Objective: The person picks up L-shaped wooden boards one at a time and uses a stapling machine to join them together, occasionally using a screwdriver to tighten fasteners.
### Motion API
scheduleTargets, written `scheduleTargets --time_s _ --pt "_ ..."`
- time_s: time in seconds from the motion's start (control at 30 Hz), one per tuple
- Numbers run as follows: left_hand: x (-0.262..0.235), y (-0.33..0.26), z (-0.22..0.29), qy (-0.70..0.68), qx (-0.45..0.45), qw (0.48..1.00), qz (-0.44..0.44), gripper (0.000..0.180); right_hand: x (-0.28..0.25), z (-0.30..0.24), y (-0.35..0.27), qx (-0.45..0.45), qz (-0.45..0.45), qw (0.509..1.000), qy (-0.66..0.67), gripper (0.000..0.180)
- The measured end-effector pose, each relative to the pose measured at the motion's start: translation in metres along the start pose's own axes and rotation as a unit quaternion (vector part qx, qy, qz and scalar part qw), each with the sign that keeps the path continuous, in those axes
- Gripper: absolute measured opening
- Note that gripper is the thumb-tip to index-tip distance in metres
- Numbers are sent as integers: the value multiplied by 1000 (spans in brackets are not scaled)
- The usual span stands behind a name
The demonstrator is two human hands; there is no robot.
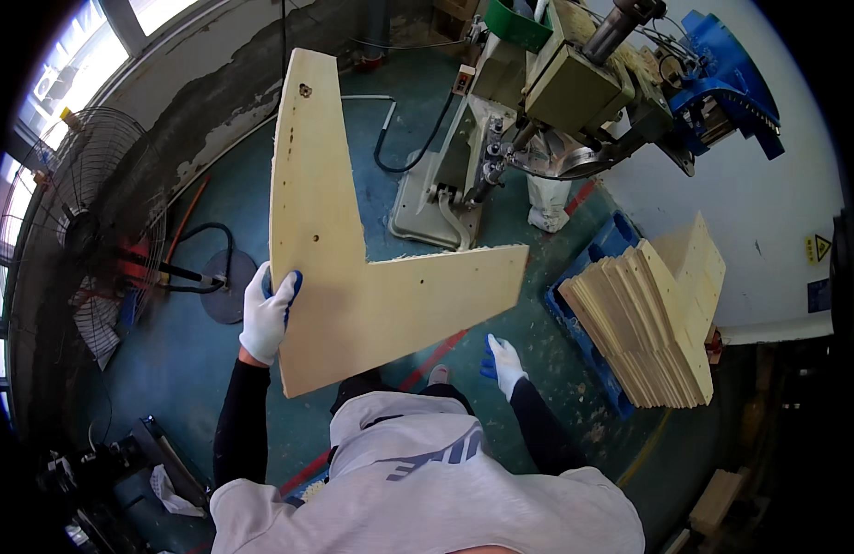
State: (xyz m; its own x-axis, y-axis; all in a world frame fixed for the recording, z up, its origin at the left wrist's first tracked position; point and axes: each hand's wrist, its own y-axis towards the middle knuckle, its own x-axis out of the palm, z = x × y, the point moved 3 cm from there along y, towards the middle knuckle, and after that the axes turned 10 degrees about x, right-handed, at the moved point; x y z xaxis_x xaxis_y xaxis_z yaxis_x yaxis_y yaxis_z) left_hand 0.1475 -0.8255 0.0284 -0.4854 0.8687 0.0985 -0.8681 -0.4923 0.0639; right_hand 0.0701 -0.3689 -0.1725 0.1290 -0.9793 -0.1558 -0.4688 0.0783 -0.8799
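A large L-shaped plywood panel (pixel 339 300) with several small holes is raised in front of me. My left hand (pixel 268 314), in a white glove with a blue palm, is closed on the panel's left edge, thumb on the near face and the other fingers hidden behind it. Below the panel's right arm, my right hand (pixel 503 363) in a matching glove hangs apart from the wood. It holds nothing, and its fingers are loosely open.
A drilling or milling machine (pixel 575 92) stands ahead with a pedal on its base (pixel 427 208). To the right, a stack of similar plywood panels (pixel 644 323) leans on a blue pallet (pixel 588 346). A wire-caged fan (pixel 94 212) stands at left; a black hose (pixel 408 162) crosses the floor.
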Motion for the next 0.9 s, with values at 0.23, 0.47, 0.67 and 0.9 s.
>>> scheduleTargets --time_s 0.23,0.47,0.67,0.9 --pt "-40 27 -1 320 130 937 -47 18 126 -317 -189 -669 19 738 -81 30" --pt "-110 12 -20 353 52 934 21 17 185 -537 -272 -781 371 450 -223 31" --pt "-160 -29 -33 313 0 940 139 22 148 -665 -185 -633 430 496 -410 34" --pt "-172 -46 -61 264 -30 945 189 25 127 -685 -154 -584 229 727 -281 61"
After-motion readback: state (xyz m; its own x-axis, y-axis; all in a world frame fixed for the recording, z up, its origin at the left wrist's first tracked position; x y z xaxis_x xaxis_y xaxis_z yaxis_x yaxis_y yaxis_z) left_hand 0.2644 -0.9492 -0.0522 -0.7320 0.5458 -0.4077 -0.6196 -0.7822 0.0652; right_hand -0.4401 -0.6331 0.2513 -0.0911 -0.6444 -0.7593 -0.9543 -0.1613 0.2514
